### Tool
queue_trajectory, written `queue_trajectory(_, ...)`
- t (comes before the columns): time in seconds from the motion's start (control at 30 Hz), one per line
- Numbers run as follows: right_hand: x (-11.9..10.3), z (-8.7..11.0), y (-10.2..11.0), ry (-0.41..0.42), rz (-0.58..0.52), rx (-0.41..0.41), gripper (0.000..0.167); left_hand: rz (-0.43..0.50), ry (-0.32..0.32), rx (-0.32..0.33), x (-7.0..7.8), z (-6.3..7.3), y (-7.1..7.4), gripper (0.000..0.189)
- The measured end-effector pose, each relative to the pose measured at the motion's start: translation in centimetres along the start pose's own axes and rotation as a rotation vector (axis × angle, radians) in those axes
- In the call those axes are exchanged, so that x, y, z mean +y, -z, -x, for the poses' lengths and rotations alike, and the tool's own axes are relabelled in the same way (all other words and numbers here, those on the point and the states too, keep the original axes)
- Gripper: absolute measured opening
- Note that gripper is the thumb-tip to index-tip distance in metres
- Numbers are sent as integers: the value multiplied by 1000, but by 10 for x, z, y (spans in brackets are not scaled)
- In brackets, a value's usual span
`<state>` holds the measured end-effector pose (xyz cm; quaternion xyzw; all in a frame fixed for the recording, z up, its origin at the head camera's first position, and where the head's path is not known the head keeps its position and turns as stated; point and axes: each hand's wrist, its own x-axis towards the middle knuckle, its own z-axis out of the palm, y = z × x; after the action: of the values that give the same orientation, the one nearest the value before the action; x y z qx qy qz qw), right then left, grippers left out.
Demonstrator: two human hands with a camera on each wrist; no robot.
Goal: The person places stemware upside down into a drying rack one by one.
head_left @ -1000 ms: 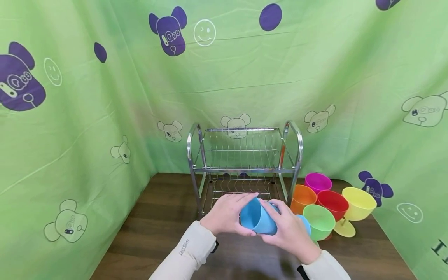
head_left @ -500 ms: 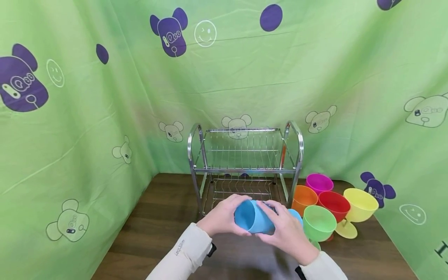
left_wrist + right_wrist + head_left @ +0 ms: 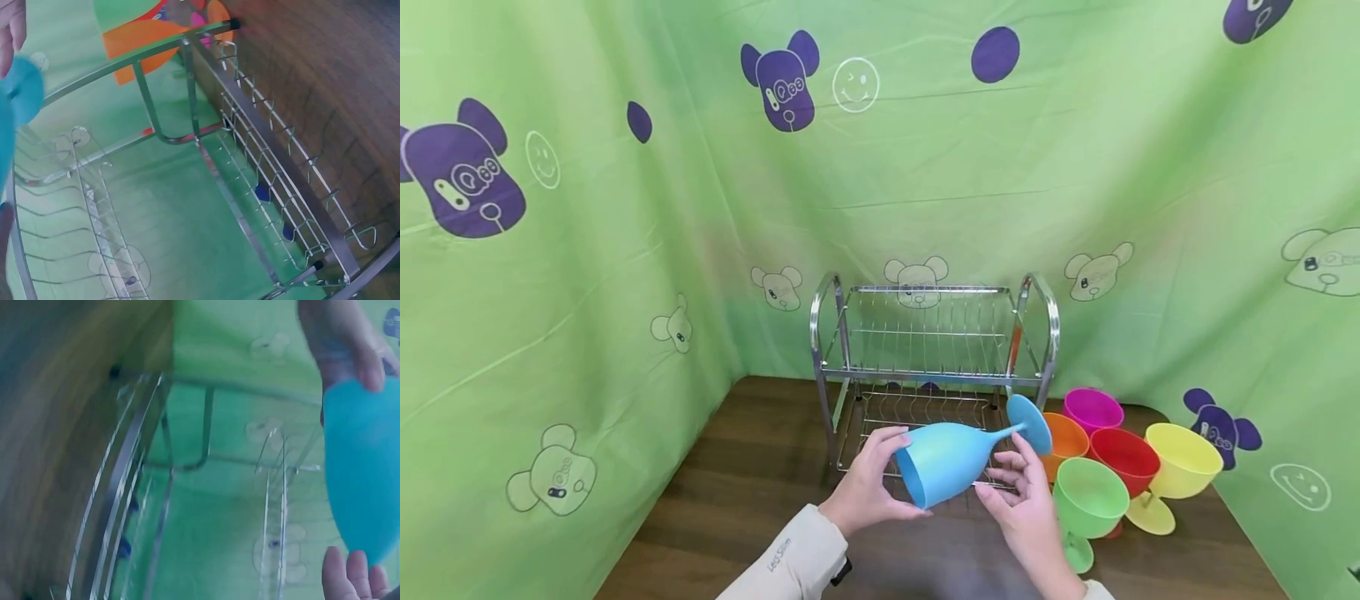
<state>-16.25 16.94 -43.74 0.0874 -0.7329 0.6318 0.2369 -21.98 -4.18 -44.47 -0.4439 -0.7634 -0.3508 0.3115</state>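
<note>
A blue plastic goblet (image 3: 951, 458) lies tilted on its side in the air, its mouth to the left and its round foot (image 3: 1030, 423) up to the right. My left hand (image 3: 867, 490) grips it at the rim, fingers on the upper side and thumb below. At the stem end is my right hand (image 3: 1026, 510), with loosely bent fingers; the index fingertip is at the stem near the foot, and the thumb stands apart from the bowl. In the right wrist view the bowl (image 3: 362, 456) runs between both hands. The left wrist view catches only the goblet's edge and foot (image 3: 25, 90).
Behind the hands stands a two-tier metal dish rack (image 3: 932, 377). To its right are green (image 3: 1090, 497), red (image 3: 1124, 461), orange (image 3: 1063, 446), magenta (image 3: 1093, 409) and yellow (image 3: 1183, 460) goblets on the wooden table (image 3: 715, 483). Green cloth hangs around.
The goblet has turned, so its bowl side, stem and foot now show. My right hand has shifted from around the bowl to the stem end, its fingers loosened. The head view has shifted slightly.
</note>
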Motion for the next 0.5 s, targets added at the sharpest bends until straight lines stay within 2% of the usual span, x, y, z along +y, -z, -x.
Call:
queue_trajectory(0.1,-1,3,-5,-83,-195,-59,76,-64,-133,103,-2,1,-4,104)
queue_trajectory(0.17,0,6,-7,-92,-350,-123,77,-102,-215,161,-2,2,-7,107)
queue_trajectory(0.27,2,8,-10,-85,-531,-208,83,-131,-285,215,-2,1,-10,108)
queue_trajectory(0.37,3,6,-14,-107,-599,-211,89,-170,-334,231,-4,-2,-12,108)
queue_trajectory(0.5,2,1,-18,-158,-585,-150,93,-235,-439,236,-10,-7,-18,108)
